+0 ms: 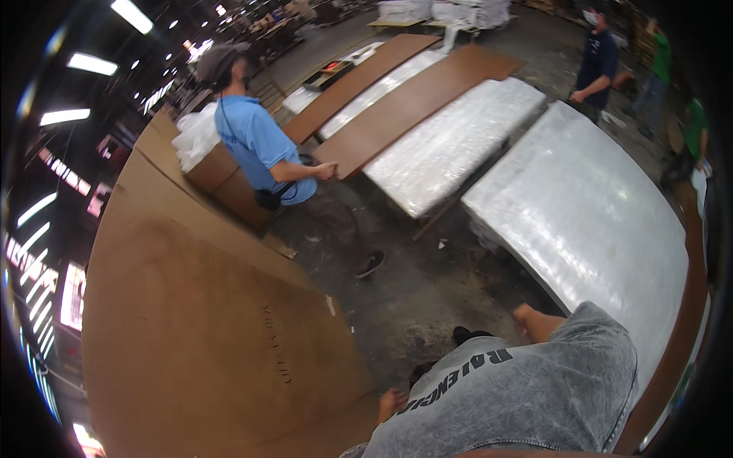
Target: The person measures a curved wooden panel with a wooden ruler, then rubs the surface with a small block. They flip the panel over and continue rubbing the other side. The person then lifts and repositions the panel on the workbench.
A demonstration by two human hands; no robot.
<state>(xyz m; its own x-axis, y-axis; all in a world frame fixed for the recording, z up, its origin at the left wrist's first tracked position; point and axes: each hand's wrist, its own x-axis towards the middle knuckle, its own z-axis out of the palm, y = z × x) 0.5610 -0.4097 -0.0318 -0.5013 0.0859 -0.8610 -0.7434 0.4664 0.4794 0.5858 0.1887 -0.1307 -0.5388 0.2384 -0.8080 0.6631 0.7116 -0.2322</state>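
My left hand (392,402) hangs low beside the lower right edge of a large brown cardboard sheet (198,320). It shows small and partly behind my grey sleeve, so its finger pose is unclear, and nothing can be seen in it. Out in front of my body is my right hand (525,317), over the dark floor close to the near edge of a white, plastic-wrapped slab (588,198). Blur hides its fingers, and no thing shows in it.
A person in a light blue shirt (256,133) grips the end of a long brown board (427,103) above another wrapped slab (458,145). A second brown board (359,84) lies beyond. Someone in dark blue (598,65) stands at the far right.
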